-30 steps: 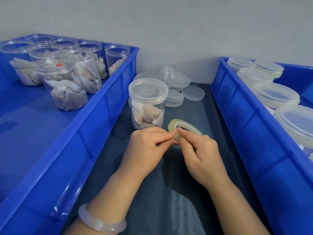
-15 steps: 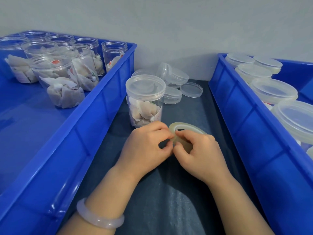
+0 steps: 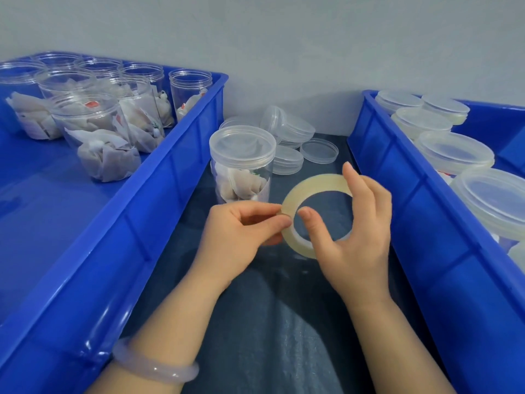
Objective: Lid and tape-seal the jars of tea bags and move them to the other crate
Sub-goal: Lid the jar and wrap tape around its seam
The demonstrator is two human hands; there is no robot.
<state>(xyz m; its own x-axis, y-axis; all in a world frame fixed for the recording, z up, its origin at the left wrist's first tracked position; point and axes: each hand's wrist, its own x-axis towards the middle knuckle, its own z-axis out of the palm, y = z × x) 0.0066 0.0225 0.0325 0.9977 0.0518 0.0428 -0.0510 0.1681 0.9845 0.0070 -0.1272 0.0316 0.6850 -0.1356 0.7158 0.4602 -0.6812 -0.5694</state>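
A clear tape roll [image 3: 311, 186] is held upright between the two crates. My right hand [image 3: 355, 240] grips it, thumb through the hole and fingers over the rim. My left hand [image 3: 241, 237] pinches the roll's left edge with thumb and forefinger. Just behind the left hand stands a lidded clear jar of tea bags [image 3: 242, 163] on the dark cloth. The left blue crate [image 3: 159, 200] holds several open jars of tea bags [image 3: 99, 137]. The right blue crate [image 3: 426, 194] holds several lidded jars [image 3: 454, 152].
Loose clear lids [image 3: 295, 132] are stacked and scattered on the dark cloth [image 3: 270, 322] behind the jar, near the grey wall. The strip of cloth between the crates is narrow. A pale bangle [image 3: 154, 368] sits on my left wrist.
The tape roll has been lifted and turned upright, its hole now facing me. My right hand has shifted to grip it through the hole; my left hand still pinches its edge.
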